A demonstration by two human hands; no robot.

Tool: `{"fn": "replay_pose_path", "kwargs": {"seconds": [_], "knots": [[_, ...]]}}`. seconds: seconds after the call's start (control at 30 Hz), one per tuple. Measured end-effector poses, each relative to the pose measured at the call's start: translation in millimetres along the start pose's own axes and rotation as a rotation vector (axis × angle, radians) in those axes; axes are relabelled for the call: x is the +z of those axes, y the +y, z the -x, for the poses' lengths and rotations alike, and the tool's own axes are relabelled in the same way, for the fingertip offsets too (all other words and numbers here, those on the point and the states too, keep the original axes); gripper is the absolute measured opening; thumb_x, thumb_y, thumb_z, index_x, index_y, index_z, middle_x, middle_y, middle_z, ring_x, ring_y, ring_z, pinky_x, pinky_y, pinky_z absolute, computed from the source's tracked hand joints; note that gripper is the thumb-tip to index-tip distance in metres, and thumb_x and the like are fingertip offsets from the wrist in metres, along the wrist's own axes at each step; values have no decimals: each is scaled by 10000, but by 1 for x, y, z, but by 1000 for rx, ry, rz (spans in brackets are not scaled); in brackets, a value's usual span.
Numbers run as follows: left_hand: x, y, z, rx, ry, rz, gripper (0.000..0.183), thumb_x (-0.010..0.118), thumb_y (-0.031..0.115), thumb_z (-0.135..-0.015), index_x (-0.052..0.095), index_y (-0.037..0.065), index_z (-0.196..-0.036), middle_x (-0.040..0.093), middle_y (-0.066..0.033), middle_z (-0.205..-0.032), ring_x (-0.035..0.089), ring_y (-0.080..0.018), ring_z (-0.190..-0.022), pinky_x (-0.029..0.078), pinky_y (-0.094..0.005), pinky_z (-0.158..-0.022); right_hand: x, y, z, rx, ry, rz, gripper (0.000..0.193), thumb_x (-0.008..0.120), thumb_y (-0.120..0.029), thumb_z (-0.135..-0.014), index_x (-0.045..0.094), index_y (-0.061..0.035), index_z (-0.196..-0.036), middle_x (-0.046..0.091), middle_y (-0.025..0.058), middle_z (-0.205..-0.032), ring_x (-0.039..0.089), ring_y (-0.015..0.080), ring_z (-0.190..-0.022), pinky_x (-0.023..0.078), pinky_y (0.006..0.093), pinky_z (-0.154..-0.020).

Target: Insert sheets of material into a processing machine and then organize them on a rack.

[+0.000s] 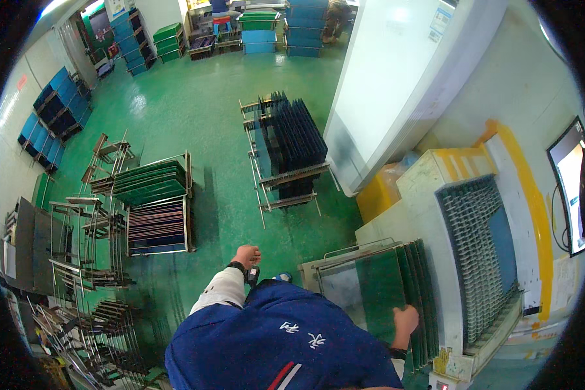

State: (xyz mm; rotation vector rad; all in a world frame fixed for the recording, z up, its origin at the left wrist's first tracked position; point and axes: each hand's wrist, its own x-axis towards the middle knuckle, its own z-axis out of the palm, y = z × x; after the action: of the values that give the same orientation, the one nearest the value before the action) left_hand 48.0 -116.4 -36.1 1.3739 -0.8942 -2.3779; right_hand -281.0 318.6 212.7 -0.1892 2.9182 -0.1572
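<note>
My left hand (247, 255) hangs over the green floor in front of me, its fingers curled in, with nothing showing in it. A dark band with a small device (252, 275) sits at that wrist. To the right, my right hand (406, 319) is closed over a row of upright dark green panels (417, 273); whether it grips one of their edges is hidden. The panels stand in a metal-framed rack (313, 276) close to my right side. A large green panel (377, 296) faces me there, with a greyish panel (344, 292) beside it.
Ahead stands a rack of dark upright panels (292, 136). Left are a rack with green and dark boards (156, 224) and several bare metal frames (97, 240). At right, a white machine (409, 201) has a slotted opening (478, 260). A white cabinet (387, 78) rises behind it.
</note>
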Motion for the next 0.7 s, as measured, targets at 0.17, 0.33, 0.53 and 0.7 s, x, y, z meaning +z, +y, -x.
{"fn": "replay_pose_path", "kwargs": {"seconds": [0.17, 0.33, 0.53, 0.7], "knots": [[-18, -20, -17, -113, -168, 229, 159, 436, 171, -871, 466, 99, -733, 497, -48, -713, 489, -183, -574, 438, -287, -527, 22, 19, -10, -48, 85, -4, 387, 711, -243, -601, 661, 0, -899, 636, 222, -905, 607, 372, -878, 476, 430, -774], [-25, -47, -43, -197, -116, 178, 187, 423, 257, -881, 507, 103, -817, 551, -68, -801, 537, -242, -652, 459, -321, -579, 27, 24, -15, -61, 96, -6, 376, 697, -233, -604, 664, -2, -899, 639, 218, -901, 609, 365, -881, 475, 426, -771], [7, -26, -19, -199, 129, 11, 160, 466, 239, -876, 536, 96, -899, 587, -68, -801, 571, -257, -701, 482, -378, -645, 18, 16, -7, -34, 56, 7, 395, 698, -252, -617, 662, -11, -927, 640, 211, -919, 611, 360, -878, 475, 426, -773], [10, -23, -12, -196, 109, 29, 156, 514, 223, -862, 550, 79, -913, 600, -76, -839, 582, -253, -729, 488, -374, -661, 15, 13, -6, -66, 72, 33, 347, 727, -277, -643, 638, -10, -846, 642, 181, -861, 613, 356, -829, 487, 441, -723]]}}
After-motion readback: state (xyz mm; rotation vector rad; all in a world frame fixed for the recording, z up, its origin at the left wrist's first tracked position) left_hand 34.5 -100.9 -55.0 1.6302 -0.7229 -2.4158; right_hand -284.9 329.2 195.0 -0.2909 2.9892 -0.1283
